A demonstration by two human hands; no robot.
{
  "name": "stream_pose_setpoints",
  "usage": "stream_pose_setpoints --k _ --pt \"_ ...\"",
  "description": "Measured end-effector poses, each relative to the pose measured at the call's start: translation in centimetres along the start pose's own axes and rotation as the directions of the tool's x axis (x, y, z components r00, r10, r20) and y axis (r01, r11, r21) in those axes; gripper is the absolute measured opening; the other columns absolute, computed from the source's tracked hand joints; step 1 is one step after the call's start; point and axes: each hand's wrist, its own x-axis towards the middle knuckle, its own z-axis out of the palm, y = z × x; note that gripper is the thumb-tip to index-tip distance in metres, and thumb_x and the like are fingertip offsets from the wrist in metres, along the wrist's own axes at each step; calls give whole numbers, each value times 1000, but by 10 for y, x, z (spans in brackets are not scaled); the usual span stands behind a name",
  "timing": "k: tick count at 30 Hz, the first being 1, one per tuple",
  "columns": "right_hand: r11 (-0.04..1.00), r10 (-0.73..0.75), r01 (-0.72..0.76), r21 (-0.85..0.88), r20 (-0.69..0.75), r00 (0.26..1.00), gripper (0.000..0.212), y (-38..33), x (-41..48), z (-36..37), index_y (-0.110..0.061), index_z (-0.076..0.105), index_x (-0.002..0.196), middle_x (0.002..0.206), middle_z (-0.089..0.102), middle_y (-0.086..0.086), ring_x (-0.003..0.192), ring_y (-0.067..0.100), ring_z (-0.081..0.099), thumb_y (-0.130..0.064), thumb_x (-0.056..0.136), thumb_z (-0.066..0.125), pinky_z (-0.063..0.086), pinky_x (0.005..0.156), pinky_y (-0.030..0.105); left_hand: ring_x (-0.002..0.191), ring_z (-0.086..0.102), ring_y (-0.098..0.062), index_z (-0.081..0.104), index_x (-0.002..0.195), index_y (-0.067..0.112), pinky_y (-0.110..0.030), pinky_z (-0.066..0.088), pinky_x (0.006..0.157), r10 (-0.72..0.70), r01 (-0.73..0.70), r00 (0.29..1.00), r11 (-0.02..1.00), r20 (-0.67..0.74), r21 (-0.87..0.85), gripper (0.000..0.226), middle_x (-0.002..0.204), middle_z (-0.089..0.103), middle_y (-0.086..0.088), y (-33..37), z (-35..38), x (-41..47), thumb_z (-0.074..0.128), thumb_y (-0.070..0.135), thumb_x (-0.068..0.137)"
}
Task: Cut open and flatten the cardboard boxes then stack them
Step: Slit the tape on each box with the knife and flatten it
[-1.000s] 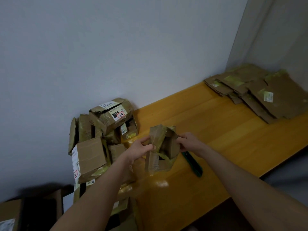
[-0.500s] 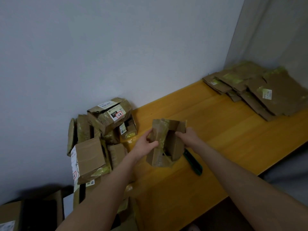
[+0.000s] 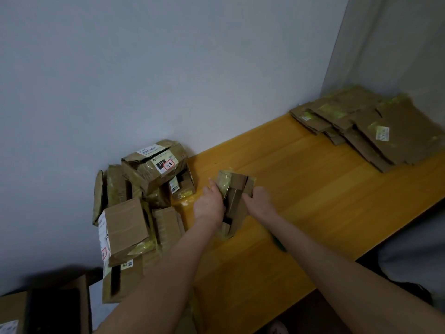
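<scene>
A small brown cardboard box (image 3: 237, 191) with yellowish tape, cut open, sits between my hands on the yellow wooden table (image 3: 301, 189). My left hand (image 3: 209, 203) grips its left side, thumb on the taped flap. My right hand (image 3: 258, 201) grips its right side. A green box cutter (image 3: 279, 244) lies on the table under my right forearm, mostly hidden. A stack of flattened boxes (image 3: 375, 131) lies at the table's far right corner.
A pile of unopened taped boxes (image 3: 144, 201) leans against the grey wall at the table's left end. Another open box (image 3: 48, 312) sits low at the bottom left. The table's front edge runs diagonally at the lower right.
Both hands have pressed the box down and nearer the table, folding it narrower. My right forearm now covers most of the box cutter.
</scene>
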Motion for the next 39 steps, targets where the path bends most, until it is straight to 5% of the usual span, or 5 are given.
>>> stream_pose_setpoints --k 16,22,27,34,39 --pt "799 159 -206 565 131 978 32 28 -3 -36 -8 50 128 125 56 13 104 25 55 -15 97 54 50 82 37 75 65 -23 62 91 5 -41 56 78 63 138 982 422 181 -896 22 81 67 -12 -39 -19 6 52 24 98" --pt "986 166 -162 38 -185 969 89 25 15 -46 -12 16 152 154 29 10 137 32 34 -49 87 63 38 107 48 72 64 -15 67 93 20 -29 55 63 51 -119 985 893 -165 -433 22 77 67 0 -24 -29 13 52 35 98" --pt "930 -15 14 -366 1 1000 97 5 14 -39 -15 23 148 150 32 9 134 29 38 -62 76 66 41 103 44 68 62 -9 67 115 29 -23 52 59 330 -354 913 933 -239 -66 30 78 66 6 -12 -39 9 48 44 97" --pt "974 -149 162 -161 89 985 17 13 20 -49 -15 56 105 108 62 9 98 28 58 -19 101 39 47 79 36 110 54 -16 65 120 30 -39 33 108 350 -387 889 919 -297 -74 33 108 67 4 -33 -42 25 54 45 93" --pt "985 -141 129 -113 -106 984 28 13 18 -48 -18 50 77 79 56 1 78 23 57 -16 101 37 47 67 34 131 44 -29 33 148 17 -49 41 105 -212 61 941 874 -265 -482 80 145 45 -11 -63 -23 31 69 46 83"
